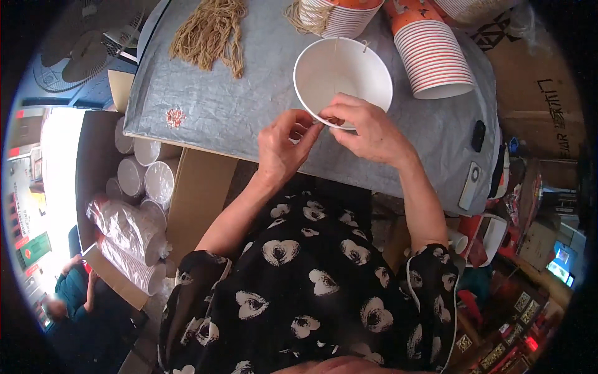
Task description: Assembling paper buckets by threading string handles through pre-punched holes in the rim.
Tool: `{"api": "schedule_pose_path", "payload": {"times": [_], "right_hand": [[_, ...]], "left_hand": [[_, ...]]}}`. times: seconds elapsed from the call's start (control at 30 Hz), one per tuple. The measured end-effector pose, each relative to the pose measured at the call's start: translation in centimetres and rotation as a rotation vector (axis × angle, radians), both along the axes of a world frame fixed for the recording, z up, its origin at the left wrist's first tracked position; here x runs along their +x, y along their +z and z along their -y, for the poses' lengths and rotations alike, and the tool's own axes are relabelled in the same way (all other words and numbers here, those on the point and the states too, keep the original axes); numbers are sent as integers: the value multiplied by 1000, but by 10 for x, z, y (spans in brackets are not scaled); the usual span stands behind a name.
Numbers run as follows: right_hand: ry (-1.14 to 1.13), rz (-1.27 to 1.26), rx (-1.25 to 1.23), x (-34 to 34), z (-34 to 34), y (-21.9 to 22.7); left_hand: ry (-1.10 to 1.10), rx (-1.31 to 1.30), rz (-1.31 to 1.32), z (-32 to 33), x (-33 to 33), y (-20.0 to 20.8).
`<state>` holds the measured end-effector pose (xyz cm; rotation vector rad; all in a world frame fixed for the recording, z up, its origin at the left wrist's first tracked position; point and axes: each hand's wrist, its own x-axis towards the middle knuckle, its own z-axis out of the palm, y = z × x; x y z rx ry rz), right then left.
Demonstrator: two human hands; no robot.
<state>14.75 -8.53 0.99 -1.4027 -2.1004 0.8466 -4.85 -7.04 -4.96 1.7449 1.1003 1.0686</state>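
Note:
A white paper bucket point(342, 65) lies tilted on the table with its open mouth toward me. Thin twine hangs from its far rim, with a small knot beside it. At the near rim, my right hand point(374, 132) is closed, its fingers over the edge and inside the mouth. Just outside that same spot, my left hand point(283, 144) is closed in a pinch with the fingertips at the rim. Whatever sits between the left fingertips is too small and hidden to make out.
Brown twine point(210, 34) lies at the far left, with a small heap of reddish bits point(175, 118) nearer. Stacked paper buckets point(433, 59) lie right. A black object point(478, 136) and white device point(470, 185) rest near the right edge. A carton point(205, 184) holds wrapped bucket stacks; a person sits beyond.

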Motion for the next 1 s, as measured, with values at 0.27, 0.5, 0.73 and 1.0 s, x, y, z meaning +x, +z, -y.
{"api": "schedule_pose_path", "payload": {"times": [0.27, 0.5, 0.73, 1.0], "right_hand": [[7, 21, 5, 6, -3, -3], [-276, 296, 528, 2, -3, 16], [-559, -526, -116, -7, 48, -19], [-545, -830, -168, -10, 46, -33]], "left_hand": [[-49, 134, -61, -3, 2, 0], [-165, -632, 359, 2, -7, 13], [-245, -566, 228, 13, 1, 22], [-348, 23, -56, 3, 12, 29]]}}
